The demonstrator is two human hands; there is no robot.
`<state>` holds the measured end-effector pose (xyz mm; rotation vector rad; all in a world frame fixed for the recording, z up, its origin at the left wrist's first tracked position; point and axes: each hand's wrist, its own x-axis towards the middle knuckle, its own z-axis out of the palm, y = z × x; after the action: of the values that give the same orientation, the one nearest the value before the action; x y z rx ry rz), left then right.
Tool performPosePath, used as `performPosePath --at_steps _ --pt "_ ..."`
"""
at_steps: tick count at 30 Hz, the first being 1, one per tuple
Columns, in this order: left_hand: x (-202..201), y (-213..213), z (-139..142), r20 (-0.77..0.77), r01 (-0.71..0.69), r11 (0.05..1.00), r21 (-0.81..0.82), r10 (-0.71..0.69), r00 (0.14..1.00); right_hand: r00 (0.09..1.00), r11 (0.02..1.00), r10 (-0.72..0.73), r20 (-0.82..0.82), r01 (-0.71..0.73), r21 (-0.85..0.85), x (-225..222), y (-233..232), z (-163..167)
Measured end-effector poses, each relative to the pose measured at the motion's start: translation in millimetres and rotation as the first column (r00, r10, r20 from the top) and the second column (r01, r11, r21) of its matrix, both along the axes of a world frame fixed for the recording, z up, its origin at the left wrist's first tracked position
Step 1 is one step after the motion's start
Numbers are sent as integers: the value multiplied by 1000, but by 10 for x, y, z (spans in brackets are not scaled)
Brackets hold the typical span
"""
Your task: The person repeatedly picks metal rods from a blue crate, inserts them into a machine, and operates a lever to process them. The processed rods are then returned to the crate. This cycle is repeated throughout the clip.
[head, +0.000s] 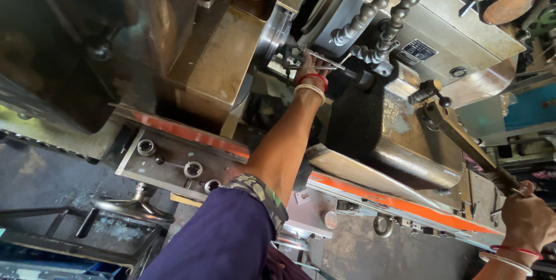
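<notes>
Gripping long greasy metal lever (463,141), right hand (527,219).

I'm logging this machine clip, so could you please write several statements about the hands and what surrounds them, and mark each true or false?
1. The right hand grips the end of a long metal lever. True.
2. The left hand rests on the handwheel. False: it reaches up into the machine beside the grinding wheel, among thin metal rods.
3. Both wrists carry bangles. True.
4. The segmented coolant hoses are bright blue. False: they are dark grey.
5. An orange strip runs along the machine's front edge. True.
</notes>
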<state>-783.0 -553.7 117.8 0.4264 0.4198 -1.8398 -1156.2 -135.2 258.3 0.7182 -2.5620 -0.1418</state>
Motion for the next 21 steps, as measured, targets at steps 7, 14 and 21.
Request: performPosePath --at_steps 7,14,21 --pt "-6 -9 -6 -113 -40 998 52 46 993 998 999 31 47 -31 -10 -57 38 -23" --pt "-22 -25 -90 -35 -44 999 -28 43 998 998 999 -23 64 20 46 190 102 59" --pt "-41 22 -67 19 -100 995 7 100 995 987 979 -148 -57 155 136 558 242 -165"
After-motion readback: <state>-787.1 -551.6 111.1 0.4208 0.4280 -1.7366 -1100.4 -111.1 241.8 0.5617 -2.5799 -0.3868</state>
